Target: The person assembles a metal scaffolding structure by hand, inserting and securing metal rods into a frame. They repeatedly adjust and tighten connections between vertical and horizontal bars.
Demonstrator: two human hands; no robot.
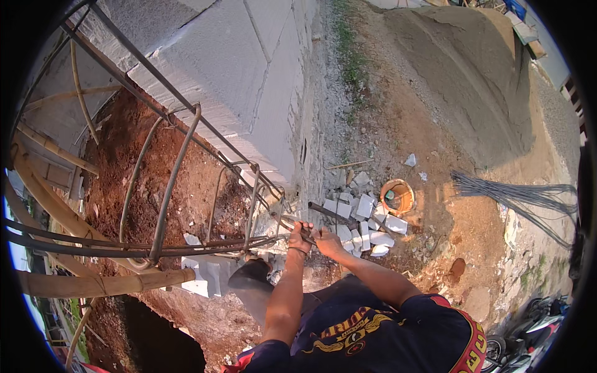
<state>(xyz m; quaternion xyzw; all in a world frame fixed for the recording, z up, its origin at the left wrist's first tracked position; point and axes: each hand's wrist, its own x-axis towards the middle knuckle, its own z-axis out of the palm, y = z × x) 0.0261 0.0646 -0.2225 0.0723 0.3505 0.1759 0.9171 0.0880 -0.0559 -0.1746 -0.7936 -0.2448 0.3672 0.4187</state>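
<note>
My left hand (299,239) is closed around a thin dark bar (283,219) at the narrow far end of a steel rebar cage (175,168). Right beside it, my right hand (326,242) is also closed, its fingers pressed together; what they hold is too small to tell. The cage stretches from my hands out to the left, its long rods tied across by bent stirrups. A dark wristband circles my left wrist.
A pale block wall (230,81) rises ahead. Broken white blocks (364,230) and an orange bucket (397,196) are to the right, with steel rods (516,193) and a sand pile (460,68) beyond. Bamboo poles (106,285) and a dark pit (158,339) are at left.
</note>
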